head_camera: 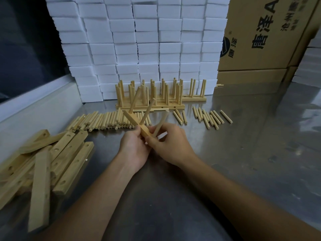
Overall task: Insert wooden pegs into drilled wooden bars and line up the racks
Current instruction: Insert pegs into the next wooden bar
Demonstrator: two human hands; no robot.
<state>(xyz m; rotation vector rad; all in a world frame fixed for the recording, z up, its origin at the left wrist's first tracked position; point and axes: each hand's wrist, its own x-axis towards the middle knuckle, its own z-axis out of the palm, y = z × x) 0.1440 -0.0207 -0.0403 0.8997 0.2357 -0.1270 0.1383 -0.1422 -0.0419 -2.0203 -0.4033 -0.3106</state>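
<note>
Item, nearest: drilled bars (52,164), heaped loosely at the left of the steel surface (243,153). Item: one bar (145,132), held off the surface in the left hand (134,148); two pegs are seated in it. A third peg (160,124) is pinched in the right hand (171,145) beside the bar. Judged light, stiff, smooth; best gripped near the entering end. Beyond: loose pegs (107,120), finished racks (156,96), foam blocks (139,40), cartons (260,32). Nothing is seen obstructing.
</note>
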